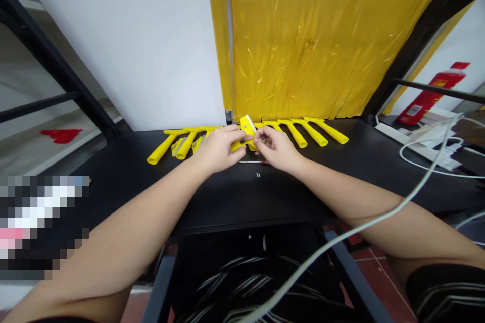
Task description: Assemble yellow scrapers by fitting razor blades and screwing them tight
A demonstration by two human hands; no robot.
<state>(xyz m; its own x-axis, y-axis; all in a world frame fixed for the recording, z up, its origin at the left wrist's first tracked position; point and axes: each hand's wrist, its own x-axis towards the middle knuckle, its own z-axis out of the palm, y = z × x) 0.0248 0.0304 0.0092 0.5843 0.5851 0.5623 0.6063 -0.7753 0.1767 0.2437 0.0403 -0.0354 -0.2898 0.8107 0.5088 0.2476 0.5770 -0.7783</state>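
Over the black table [227, 197], my left hand [222, 149] is closed around a yellow scraper [246, 123] with a pale metal blade edge and a small screw on its head. The scraper's head is tilted up. My right hand [277, 147] pinches at the blade side of the same scraper; its fingertips hide what exactly they grip. Beneath both hands lies a thin metal rod [253, 162], partly covered. Yellow scrapers with round handles lie to the left [161, 150] and yellow handles [315, 132] in a row to the right.
Small white bits [258, 175] lie on the table in front of my hands. A white cable [341, 239] crosses over my right forearm. At the right stand a red bottle [430, 93] and white power strips [441, 146]. A yellow plastic curtain [303, 40] hangs behind.
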